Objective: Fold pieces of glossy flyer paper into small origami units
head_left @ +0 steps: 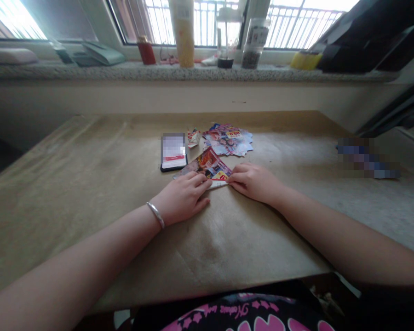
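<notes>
A colourful printed leaflet point(207, 163), folded along its near edge, lies on the table in front of me. My left hand point(184, 196) rests over its lower left part, fingers flat on the paper and thumb stretched out on the tabletop. At the right corner, my right hand point(253, 180) pinches the folded edge between thumb and fingers. Behind the leaflet is a fanned pile of similar leaflets point(229, 140). A small folded paper piece point(193, 138) stands to the left of that pile.
A phone point(173, 154) with a blurred screen lies left of the leaflet on the tan table point(89, 184). A blurred flat item point(367, 158) is at far right. Along the windowsill point(110, 72) stand a red jar point(146, 51), a tall yellow container point(183, 37) and a clear bottle point(227, 41).
</notes>
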### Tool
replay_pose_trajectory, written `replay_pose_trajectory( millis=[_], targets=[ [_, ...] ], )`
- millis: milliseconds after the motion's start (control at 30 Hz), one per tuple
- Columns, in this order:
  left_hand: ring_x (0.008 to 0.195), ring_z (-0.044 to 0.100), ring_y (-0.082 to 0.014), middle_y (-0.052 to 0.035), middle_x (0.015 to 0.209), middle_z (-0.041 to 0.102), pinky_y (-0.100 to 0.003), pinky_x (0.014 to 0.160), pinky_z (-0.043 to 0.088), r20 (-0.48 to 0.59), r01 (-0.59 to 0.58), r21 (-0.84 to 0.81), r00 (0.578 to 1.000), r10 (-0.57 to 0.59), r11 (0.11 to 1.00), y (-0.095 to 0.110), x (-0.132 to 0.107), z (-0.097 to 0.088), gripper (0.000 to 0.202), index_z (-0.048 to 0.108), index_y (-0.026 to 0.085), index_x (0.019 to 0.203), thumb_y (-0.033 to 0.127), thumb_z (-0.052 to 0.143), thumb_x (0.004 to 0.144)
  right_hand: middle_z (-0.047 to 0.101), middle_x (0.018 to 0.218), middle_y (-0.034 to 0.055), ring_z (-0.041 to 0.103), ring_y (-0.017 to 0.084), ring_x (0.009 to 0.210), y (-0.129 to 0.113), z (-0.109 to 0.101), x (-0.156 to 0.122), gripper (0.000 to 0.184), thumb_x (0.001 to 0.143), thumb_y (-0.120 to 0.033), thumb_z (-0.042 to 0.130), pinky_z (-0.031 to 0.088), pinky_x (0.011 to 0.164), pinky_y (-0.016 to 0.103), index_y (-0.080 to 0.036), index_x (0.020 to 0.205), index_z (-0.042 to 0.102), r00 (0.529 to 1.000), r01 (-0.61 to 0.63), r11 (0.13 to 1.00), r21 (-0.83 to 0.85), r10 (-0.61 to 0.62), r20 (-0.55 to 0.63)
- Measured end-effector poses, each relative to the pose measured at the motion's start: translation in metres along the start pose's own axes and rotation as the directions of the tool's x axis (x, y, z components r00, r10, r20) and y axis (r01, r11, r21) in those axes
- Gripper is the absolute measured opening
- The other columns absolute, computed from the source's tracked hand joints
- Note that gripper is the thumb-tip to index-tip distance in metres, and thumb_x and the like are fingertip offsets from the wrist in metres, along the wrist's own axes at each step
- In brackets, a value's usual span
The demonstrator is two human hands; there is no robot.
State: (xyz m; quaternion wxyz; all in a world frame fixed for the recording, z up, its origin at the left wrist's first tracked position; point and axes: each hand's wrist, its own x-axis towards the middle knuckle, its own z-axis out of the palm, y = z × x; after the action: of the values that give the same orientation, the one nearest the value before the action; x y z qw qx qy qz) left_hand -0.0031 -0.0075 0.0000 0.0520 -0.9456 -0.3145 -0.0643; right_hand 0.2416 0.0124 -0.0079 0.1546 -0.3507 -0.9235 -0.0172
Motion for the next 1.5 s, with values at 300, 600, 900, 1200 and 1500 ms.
replay_pose_trajectory(
  millis=[300, 600, 900, 1200, 1500],
  targets=[
    [0.104, 0.051, -0.0255, -0.0116, 0.113, 0.059, -0.04, 0.094, 0.045, -0.001, -0.02, -0.013, 1.0, 0.02, 1.0, -0.004, -0.003, -0.002, 0.047, 0.051, 0.014, 0.129, 0.041, 0.045, 0.092, 0.065, 0.085, 0.0066, 0.056, 0.016, 0.079, -0.003, -0.001, -0.001, 0.022, 0.09, -0.024, 0.049, 0.041, 0.07, 0.026, -0.018, 0.086, 0.07, 1.0, 0.013, 0.999, -0.051, -0.013, -0.003],
    [0.102, 0.051, -0.025, -0.0114, 0.112, 0.059, -0.04, 0.092, 0.045, 0.001, -0.034, 0.017, 0.999, 0.034, 0.999, -0.003, -0.002, -0.003, 0.045, 0.053, 0.014, 0.128, 0.039, 0.045, 0.092, 0.065, 0.085, 0.0075, 0.053, 0.018, 0.081, -0.008, 0.0, 0.002, 0.022, 0.091, -0.019, 0.047, 0.042, 0.074, 0.029, -0.016, 0.094, 0.068, 0.991, 0.128, 0.987, -0.093, -0.131, -0.033],
    [0.103, 0.051, -0.0255, -0.0115, 0.111, 0.058, -0.039, 0.092, 0.046, 0.031, -0.04, 0.022, 0.999, 0.039, 0.999, -0.003, -0.002, -0.006, 0.046, 0.053, 0.015, 0.128, 0.042, 0.045, 0.091, 0.064, 0.091, 0.0079, 0.052, 0.018, 0.086, -0.008, 0.008, 0.003, 0.026, 0.09, -0.017, 0.044, 0.045, 0.077, 0.031, -0.018, 0.103, 0.067, 0.982, 0.18, 0.982, 0.049, -0.176, -0.072],
    [0.1, 0.053, -0.025, -0.0111, 0.109, 0.057, -0.039, 0.089, 0.046, 0.063, -0.08, 0.01, 0.995, 0.079, 0.997, -0.003, -0.004, -0.015, 0.048, 0.049, 0.021, 0.132, 0.04, 0.048, 0.088, 0.065, 0.094, 0.0082, 0.052, 0.018, 0.085, -0.005, 0.006, 0.004, 0.029, 0.089, -0.016, 0.044, 0.044, 0.074, 0.03, -0.019, 0.105, 0.067, 0.974, 0.219, 0.975, 0.045, -0.217, -0.061],
    [0.1, 0.053, -0.0262, -0.0126, 0.109, 0.057, -0.04, 0.087, 0.048, 0.059, -0.085, 0.041, 0.995, 0.082, 0.996, -0.001, -0.004, -0.015, 0.044, 0.053, 0.02, 0.127, 0.04, 0.048, 0.088, 0.065, 0.096, 0.0078, 0.051, 0.018, 0.083, -0.008, -0.001, 0.006, 0.029, 0.087, -0.015, 0.045, 0.042, 0.071, 0.029, -0.02, 0.105, 0.067, 0.969, 0.247, 0.969, -0.02, -0.248, -0.019]
  ],
)
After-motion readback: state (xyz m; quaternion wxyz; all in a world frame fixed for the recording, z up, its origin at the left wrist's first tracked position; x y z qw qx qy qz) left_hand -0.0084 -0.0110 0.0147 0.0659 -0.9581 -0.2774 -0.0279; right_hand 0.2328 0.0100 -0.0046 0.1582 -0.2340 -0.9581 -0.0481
